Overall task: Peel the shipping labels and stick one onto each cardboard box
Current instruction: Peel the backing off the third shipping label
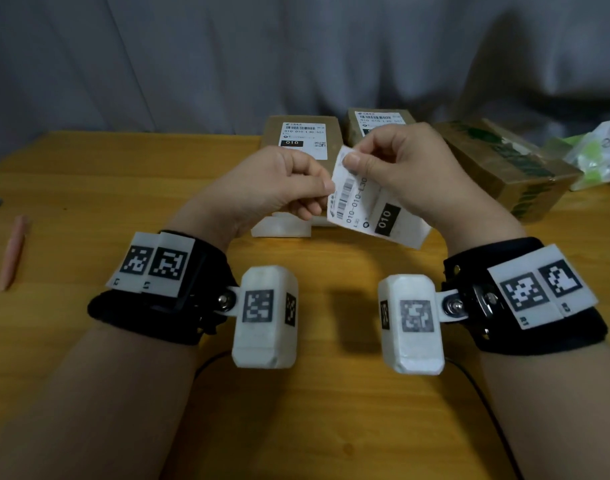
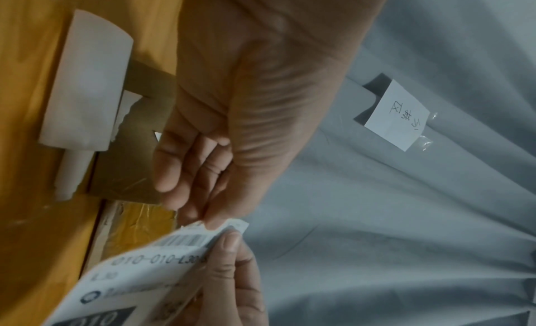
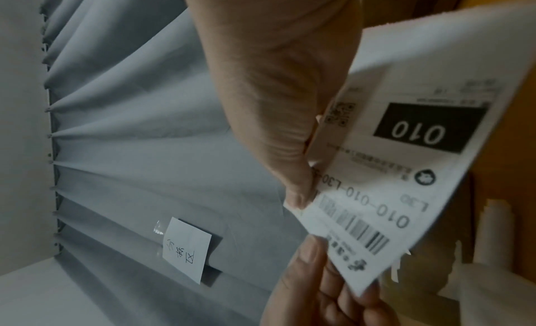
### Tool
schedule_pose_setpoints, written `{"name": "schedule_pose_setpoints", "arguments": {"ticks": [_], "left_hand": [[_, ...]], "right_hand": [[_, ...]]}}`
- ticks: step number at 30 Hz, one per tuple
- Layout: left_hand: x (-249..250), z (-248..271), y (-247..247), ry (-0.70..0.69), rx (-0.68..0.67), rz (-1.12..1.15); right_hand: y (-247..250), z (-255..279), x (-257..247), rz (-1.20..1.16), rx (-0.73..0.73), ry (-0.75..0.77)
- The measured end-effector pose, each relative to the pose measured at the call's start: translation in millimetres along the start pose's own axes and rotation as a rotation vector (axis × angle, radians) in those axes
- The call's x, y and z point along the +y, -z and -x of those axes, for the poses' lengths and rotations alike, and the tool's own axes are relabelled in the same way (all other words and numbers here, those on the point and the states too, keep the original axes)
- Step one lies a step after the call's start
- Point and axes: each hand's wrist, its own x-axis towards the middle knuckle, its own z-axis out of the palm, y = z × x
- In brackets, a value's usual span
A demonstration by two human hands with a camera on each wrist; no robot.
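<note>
I hold a white shipping label (image 1: 355, 202) printed "010" in the air above the wooden table (image 1: 123, 188). My left hand (image 1: 326, 187) pinches its left edge. My right hand (image 1: 350, 161) pinches its top corner between thumb and forefinger. The left wrist view has the label (image 2: 139, 273) below my left fingertips (image 2: 214, 223); in the right wrist view it (image 3: 406, 170) hangs from my right hand (image 3: 301, 200). Behind stand three cardboard boxes. The left box (image 1: 272, 133) and middle box (image 1: 353, 126) each carry a label on top. The right box (image 1: 497, 168) shows green tape and no label.
White curled backing papers (image 1: 282, 225) lie in front of the left box. A pink pen (image 1: 12, 251) lies at the far left, a green-and-white plastic bag (image 1: 594, 154) at the far right. A black cable (image 1: 487, 410) runs near the front. A grey curtain (image 1: 192, 64) hangs behind.
</note>
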Motion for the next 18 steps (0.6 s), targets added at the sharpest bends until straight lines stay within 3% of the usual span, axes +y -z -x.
{"name": "schedule_pose_setpoints", "arguments": {"ticks": [7,11,14,18], "left_hand": [[-1.5,1.0,0.3,0.033,-0.083,-0.014],[0.4,0.0,-4.1,-0.058,0.009,0.087],[-0.7,-2.0,-3.5,-0.145,0.116,0.157],[-2.5,-1.9,-3.5,-0.263,0.187,0.129]], "right_hand": [[4.4,-3.6,3.9,-0.018,0.202,-0.018],[1.3,-5.8,10.4,-0.02,0.246,0.007],[-0.7,-5.5,8.5,0.075,0.336,0.106],[-8.2,-2.4,-0.8,-0.224,0.158,0.189]]}}
